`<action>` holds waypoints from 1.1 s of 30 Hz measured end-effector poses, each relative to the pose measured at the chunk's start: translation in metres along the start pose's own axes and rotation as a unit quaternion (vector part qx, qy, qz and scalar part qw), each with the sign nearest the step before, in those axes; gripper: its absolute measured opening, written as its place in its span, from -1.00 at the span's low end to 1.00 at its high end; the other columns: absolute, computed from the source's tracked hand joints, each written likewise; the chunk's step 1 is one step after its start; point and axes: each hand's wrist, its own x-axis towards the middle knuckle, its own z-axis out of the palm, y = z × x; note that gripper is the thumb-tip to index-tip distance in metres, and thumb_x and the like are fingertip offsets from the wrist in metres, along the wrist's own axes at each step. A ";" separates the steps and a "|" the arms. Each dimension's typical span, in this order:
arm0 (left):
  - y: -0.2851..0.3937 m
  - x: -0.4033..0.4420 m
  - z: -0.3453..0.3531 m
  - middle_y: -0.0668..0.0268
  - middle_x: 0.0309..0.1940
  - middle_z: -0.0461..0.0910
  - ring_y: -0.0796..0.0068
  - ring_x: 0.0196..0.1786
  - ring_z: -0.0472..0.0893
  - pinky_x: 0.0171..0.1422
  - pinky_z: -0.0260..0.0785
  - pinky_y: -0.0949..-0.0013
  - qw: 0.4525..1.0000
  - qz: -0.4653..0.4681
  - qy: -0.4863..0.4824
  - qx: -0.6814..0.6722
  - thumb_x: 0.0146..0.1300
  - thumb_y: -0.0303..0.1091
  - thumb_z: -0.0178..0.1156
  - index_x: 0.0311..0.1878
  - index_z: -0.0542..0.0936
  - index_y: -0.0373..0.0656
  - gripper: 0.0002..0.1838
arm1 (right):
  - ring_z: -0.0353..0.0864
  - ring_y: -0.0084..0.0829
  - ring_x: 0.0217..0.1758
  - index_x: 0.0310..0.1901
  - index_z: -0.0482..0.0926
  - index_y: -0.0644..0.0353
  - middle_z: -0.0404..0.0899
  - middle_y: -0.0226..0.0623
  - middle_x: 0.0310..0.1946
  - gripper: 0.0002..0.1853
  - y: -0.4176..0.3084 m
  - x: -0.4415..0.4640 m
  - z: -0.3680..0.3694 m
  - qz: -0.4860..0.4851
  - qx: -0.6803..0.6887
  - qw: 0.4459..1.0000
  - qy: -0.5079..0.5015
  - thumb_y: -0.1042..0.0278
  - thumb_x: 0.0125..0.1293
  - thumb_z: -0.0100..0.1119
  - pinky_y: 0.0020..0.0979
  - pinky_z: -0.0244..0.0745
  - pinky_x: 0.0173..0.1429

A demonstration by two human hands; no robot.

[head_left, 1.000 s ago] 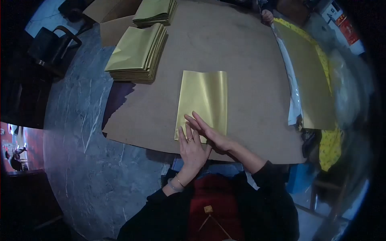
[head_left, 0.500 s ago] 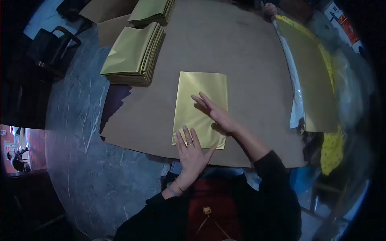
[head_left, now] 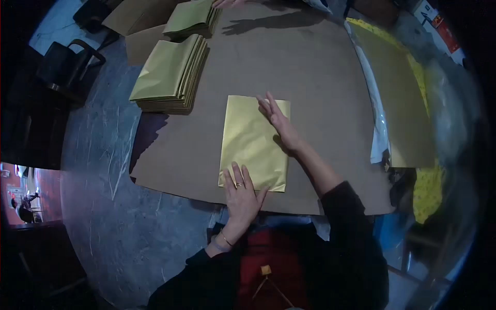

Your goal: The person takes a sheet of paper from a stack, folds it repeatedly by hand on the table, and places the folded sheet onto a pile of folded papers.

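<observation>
A gold paper sheet or packet (head_left: 248,139) lies on the brown-covered table (head_left: 330,129) in front of me, its lower corners folded or creased. My left hand (head_left: 243,194) rests with fingers spread on its lower left part, holding nothing. Over its upper right side is my right hand (head_left: 279,121), fingers stretched out and the palm's edge turned down. Whether the right hand presses on the paper or hovers just above it, I cannot tell.
Stacks of folded gold paper (head_left: 165,72) and more gold paper (head_left: 190,20) stand at the back left, beside an open cardboard box (head_left: 150,31). A large gold-brown sheet (head_left: 398,98) lies along the right edge. Another person's hand (head_left: 230,3) shows at the far edge.
My right hand has slid up and away over the gold paper. The left hand stays nearly in place. The other person's hand now appears near the far stack, with a shadow across the table.
</observation>
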 end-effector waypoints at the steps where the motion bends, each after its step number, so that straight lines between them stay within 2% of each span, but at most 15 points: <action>1: 0.000 0.001 0.001 -0.21 0.34 0.08 -0.35 0.33 0.14 0.33 0.13 -0.15 1.000 0.003 -0.001 -0.001 0.17 0.15 0.13 0.28 0.27 -0.41 -0.16 | -0.16 -0.11 0.52 0.45 -0.41 0.09 -0.17 -0.08 0.47 0.04 0.000 -0.018 0.010 -0.011 -0.003 1.000 -0.029 -0.48 0.22 -0.26 -0.15 -0.25 0.52; 5: 0.000 -0.001 0.005 -0.21 0.33 0.10 -0.35 0.34 0.12 0.37 0.07 -0.14 1.000 0.001 0.002 0.010 0.20 0.07 0.12 0.27 0.28 -0.43 -0.22 | -0.12 -0.13 0.52 0.45 -0.37 0.12 -0.13 -0.10 0.46 0.01 0.000 -0.100 0.055 0.014 0.036 0.992 -0.119 -0.51 0.23 -0.39 -0.15 -0.19 0.51; 7: 0.000 -0.001 0.009 -0.21 0.33 0.11 -0.34 0.35 0.12 0.35 0.11 -0.12 0.999 0.007 0.020 0.027 0.24 0.03 0.10 0.27 0.28 -0.42 -0.26 | -0.17 -0.14 0.53 0.45 -0.39 0.12 -0.17 -0.08 0.47 -0.04 -0.004 -0.115 0.053 0.004 0.008 0.989 -0.150 -0.44 0.29 -0.39 -0.15 -0.21 0.51; 11: -0.005 -0.001 0.013 -0.16 0.31 0.16 -0.30 0.30 0.23 0.28 0.23 -0.04 0.997 0.020 0.046 0.051 0.27 -0.04 0.08 0.24 0.33 -0.40 -0.35 | -0.10 -0.18 0.52 0.45 -0.35 0.11 -0.13 -0.07 0.46 -0.19 -0.005 -0.133 0.043 -0.019 0.108 0.983 -0.147 -0.20 0.41 -0.32 -0.19 -0.21 0.51; 13: -0.009 0.003 0.005 -0.15 0.29 0.20 -0.29 0.26 0.27 0.24 0.28 -0.02 0.999 0.024 0.021 0.038 0.27 -0.03 0.08 0.22 0.35 -0.40 -0.36 | -0.06 -0.24 0.51 0.46 -0.33 0.10 -0.11 -0.08 0.46 -0.22 -0.012 -0.139 0.031 0.050 0.137 0.976 -0.164 -0.12 0.43 -0.26 -0.22 -0.17 0.50; 14: -0.011 0.006 0.002 -0.14 0.27 0.24 -0.28 0.23 0.30 0.20 0.34 0.01 0.999 0.027 -0.001 0.023 0.27 -0.02 0.08 0.20 0.37 -0.40 -0.37 | 0.24 -0.25 0.37 0.41 0.05 0.18 0.18 -0.03 0.33 -0.36 -0.018 -0.147 0.032 0.106 0.129 0.985 -0.047 0.04 0.43 -0.08 -0.27 0.16 0.39; 15: -0.014 0.007 0.000 -0.15 0.22 0.29 -0.27 0.20 0.34 0.10 0.43 0.06 0.997 0.057 0.013 0.052 0.26 0.08 0.06 0.18 0.38 -0.41 -0.31 | 0.24 -0.25 0.37 0.41 0.05 0.18 0.18 -0.03 0.33 -0.36 -0.013 -0.154 0.030 0.106 0.129 0.985 -0.047 0.04 0.43 -0.08 -0.27 0.16 0.39; 17: -0.016 0.011 -0.012 -0.16 0.21 0.29 -0.28 0.19 0.34 0.06 0.46 0.07 0.997 0.068 -0.013 0.043 0.23 0.15 0.05 0.18 0.37 -0.42 -0.25 | 0.54 -0.29 0.08 0.13 0.45 0.22 0.44 -0.09 0.06 -0.62 0.003 -0.165 0.024 0.195 -0.029 0.971 0.136 0.22 0.36 0.09 -0.34 0.48 0.07; 18: -0.017 0.012 -0.015 -0.17 0.20 0.29 -0.28 0.19 0.34 0.03 0.49 0.08 0.995 0.080 -0.039 0.035 0.20 0.23 0.05 0.17 0.37 -0.43 -0.19 | 0.62 -0.27 -0.21 -0.15 0.58 0.24 0.51 -0.15 -0.16 -0.79 -0.026 -0.160 0.027 0.080 -0.255 0.955 0.129 0.32 0.26 0.20 -0.33 0.54 -0.21; 19: -0.018 0.014 -0.017 -0.20 0.19 0.29 -0.29 0.17 0.35 -0.05 0.53 0.11 0.994 0.096 -0.035 0.044 0.10 0.35 0.05 0.17 0.36 -0.46 -0.07 | 0.62 -0.27 -0.21 -0.15 0.58 0.24 0.51 -0.15 -0.16 -0.79 -0.025 -0.164 0.033 0.080 -0.254 0.955 0.130 0.32 0.26 0.20 -0.33 0.54 -0.21; 21: -0.016 0.018 -0.026 -0.23 0.18 0.28 -0.32 0.18 0.34 -0.09 0.55 0.12 0.989 0.109 -0.081 0.061 0.04 0.39 0.07 0.16 0.36 -0.49 -0.01 | 0.58 -0.26 -0.26 -0.07 0.56 0.17 0.53 -0.15 -0.30 -0.73 -0.019 -0.177 0.047 0.094 -0.338 0.929 0.114 0.30 0.21 0.23 -0.35 0.50 -0.20; 24: -0.023 0.021 -0.017 -0.26 0.10 0.35 -0.24 0.11 0.43 -0.17 0.57 0.18 0.981 0.153 -0.060 0.107 0.01 0.36 0.14 0.15 0.33 -0.50 -0.01 | 0.57 -0.17 -0.31 -0.14 0.57 0.17 0.53 -0.17 -0.33 -0.74 -0.013 -0.178 0.058 0.038 -0.418 0.897 0.138 0.26 0.16 0.27 -0.29 0.50 -0.26; 26: -0.028 0.024 -0.016 -0.29 0.06 0.39 -0.23 0.07 0.48 -0.23 0.58 0.20 0.972 0.183 -0.055 0.137 0.08 0.35 0.07 0.12 0.36 -0.51 -0.06 | 0.58 -0.15 -0.33 -0.20 0.56 0.18 0.54 -0.19 -0.32 -0.74 -0.011 -0.175 0.060 -0.030 -0.464 0.871 0.157 0.25 0.13 0.30 -0.23 0.51 -0.32; 32: -0.046 0.027 0.000 -0.35 -0.13 0.51 -0.23 -0.21 0.61 -0.33 0.58 0.17 0.914 0.325 0.018 0.242 0.29 0.28 -0.12 0.01 0.47 -0.51 -0.18 | 0.57 -0.21 -0.34 -0.25 0.56 0.17 0.54 -0.24 -0.34 -0.78 -0.003 -0.174 0.064 -0.071 -0.523 0.834 0.161 0.27 0.13 0.29 -0.28 0.50 -0.36; 33: -0.049 0.030 -0.002 -0.37 -0.14 0.52 -0.22 -0.24 0.63 -0.36 0.57 0.18 0.908 0.351 0.022 0.228 0.35 0.05 -0.07 0.01 0.47 -0.52 -0.36 | 0.56 -0.22 -0.34 -0.25 0.56 0.17 0.54 -0.24 -0.34 -0.79 -0.003 -0.175 0.064 -0.092 -0.532 0.828 0.151 0.28 0.13 0.28 -0.29 0.50 -0.36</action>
